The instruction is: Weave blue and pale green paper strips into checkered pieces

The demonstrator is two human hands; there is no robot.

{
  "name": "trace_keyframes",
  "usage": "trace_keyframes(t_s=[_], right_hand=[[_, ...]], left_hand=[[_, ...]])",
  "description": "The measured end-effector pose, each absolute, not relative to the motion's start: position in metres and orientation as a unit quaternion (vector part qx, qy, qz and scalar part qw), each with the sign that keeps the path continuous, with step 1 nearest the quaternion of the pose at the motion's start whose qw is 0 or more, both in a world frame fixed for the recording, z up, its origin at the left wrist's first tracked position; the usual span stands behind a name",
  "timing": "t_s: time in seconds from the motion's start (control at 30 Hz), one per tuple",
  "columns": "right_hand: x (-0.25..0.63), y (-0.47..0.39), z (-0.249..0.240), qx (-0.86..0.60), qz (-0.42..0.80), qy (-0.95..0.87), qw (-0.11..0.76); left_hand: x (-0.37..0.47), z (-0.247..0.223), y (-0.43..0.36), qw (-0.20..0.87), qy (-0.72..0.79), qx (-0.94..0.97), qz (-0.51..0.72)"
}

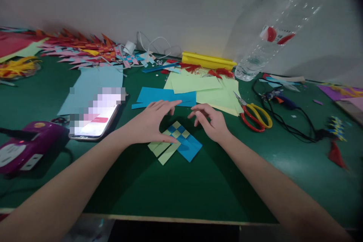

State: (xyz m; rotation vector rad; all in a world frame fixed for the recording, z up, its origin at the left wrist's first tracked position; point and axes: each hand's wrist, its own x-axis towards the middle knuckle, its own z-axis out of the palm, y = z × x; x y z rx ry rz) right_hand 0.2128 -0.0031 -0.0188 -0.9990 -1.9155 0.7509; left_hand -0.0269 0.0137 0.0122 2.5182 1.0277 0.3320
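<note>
Lying on the green counter (pixel 181 193), the woven blue-and-green paper strips (pixel 181 141) have the left hand (pixel 154 123) just left, open, thumb over them; the right hand (pixel 210 123) is right, fingers loosely curled, empty. Beyond the weave leans a clear plastic bottle (pixel 272 38), its red-and-white label too small to read.

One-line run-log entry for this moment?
left hand: open, thumb over woven paper | right hand: open, beside it | scissors: right, untouched | phone: left, untouched
</note>
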Motion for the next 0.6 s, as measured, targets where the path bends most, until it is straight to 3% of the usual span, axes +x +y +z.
trace_keyframes(t_s=[0.27, 0.6], right_hand=[[0.209, -0.004, -0.016, -0.387, 0.202, -0.836, 0.332], [0.210, -0.003, -0.016, -0.420, 0.140, -0.839, 0.317]], left_hand=[[-0.039, 0.003, 0.029, 0.249, 0.351, 0.900, 0.067], [-0.040, -0.001, 0.033, 0.175, 0.366, 0.908, 0.105]])
